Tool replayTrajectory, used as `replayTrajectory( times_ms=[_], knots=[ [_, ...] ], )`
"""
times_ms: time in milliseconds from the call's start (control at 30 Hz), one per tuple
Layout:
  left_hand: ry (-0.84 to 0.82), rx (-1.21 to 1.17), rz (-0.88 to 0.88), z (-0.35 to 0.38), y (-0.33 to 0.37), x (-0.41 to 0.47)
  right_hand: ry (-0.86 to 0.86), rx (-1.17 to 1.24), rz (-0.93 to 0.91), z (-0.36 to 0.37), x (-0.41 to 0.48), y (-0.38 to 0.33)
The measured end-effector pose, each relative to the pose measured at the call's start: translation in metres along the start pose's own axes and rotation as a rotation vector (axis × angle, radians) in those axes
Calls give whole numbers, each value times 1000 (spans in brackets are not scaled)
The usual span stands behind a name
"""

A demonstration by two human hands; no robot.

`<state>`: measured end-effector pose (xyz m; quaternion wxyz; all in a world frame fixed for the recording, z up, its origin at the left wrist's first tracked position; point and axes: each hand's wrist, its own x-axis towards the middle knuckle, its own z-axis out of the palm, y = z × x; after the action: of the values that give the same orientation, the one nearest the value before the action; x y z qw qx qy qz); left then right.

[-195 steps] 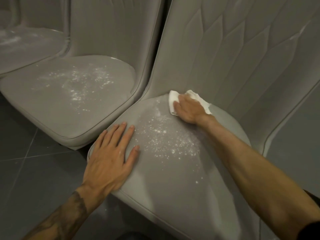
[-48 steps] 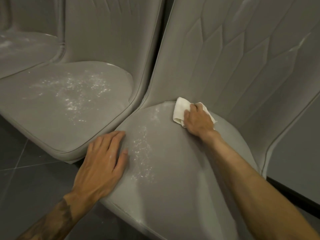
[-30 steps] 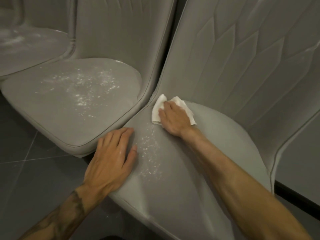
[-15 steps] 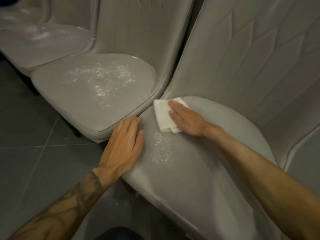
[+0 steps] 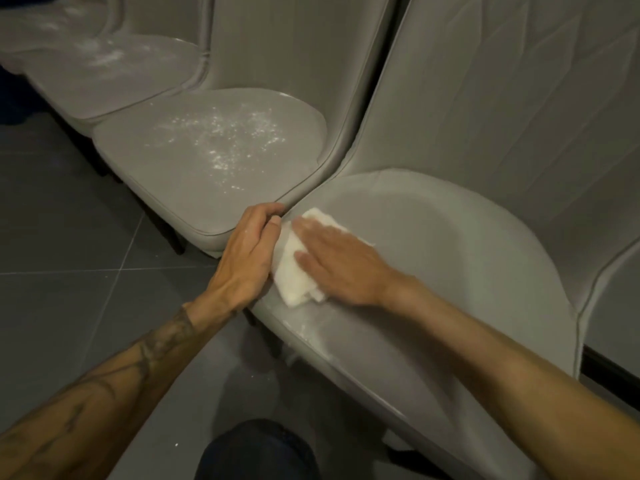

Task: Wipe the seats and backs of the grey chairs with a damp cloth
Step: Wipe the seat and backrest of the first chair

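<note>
While the right hand [image 5: 339, 268] presses the cloth [image 5: 294, 271] with flat fingers at the near seat's [image 5: 433, 244] left edge, the left hand [image 5: 247, 258] sits loosely cupped against that edge, gripping nothing. Risk: dust swept past the palm lands on the floor [image 5: 86, 271], or the wet cloth smears it. A streak [image 5: 304, 329] shows on the front lip, and the next seat [image 5: 166, 174] is powdered.

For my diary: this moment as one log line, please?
right hand presses white folded cloth | left hand at edge of grey padded chair seat | next seat: white powder
</note>
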<state>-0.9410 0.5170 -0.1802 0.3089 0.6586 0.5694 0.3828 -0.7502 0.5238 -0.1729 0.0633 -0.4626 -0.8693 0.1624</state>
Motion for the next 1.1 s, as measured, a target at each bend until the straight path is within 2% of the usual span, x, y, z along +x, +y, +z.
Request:
replayTrajectory(
  times_ms=[100, 200, 300, 533, 667, 833, 900, 1033, 1100],
  knots=[
    [17, -36, -61, -5, -2, -8, 46, 18, 94, -3, 26, -18],
    [29, -79, -89, -14, -4, -17, 72, 41, -127, 17, 16, -58],
    [-13, -68, -120, -21, -10, -27, 77, 4, -205, 23, 1, -66],
    [-56, 10, -92, -29, -13, -28, 112, -103, -46, 34, -1, -82],
    [-159, 183, 10, -17, -16, -28, 41, -103, 42, 31, -64, -60],
    [-180, 391, 130, -6, -16, -31, 18, -128, 162, 32, -161, -45],
    [-187, 418, 162, -7, -16, -30, 14, -119, 217, 35, -149, -54],
    [-203, 438, 172, -8, -15, -30, 16, -175, 206, 32, -76, -83],
    [-194, 468, 168, -7, -15, -30, 6, -234, 154, 34, -94, -79]
  ],
)
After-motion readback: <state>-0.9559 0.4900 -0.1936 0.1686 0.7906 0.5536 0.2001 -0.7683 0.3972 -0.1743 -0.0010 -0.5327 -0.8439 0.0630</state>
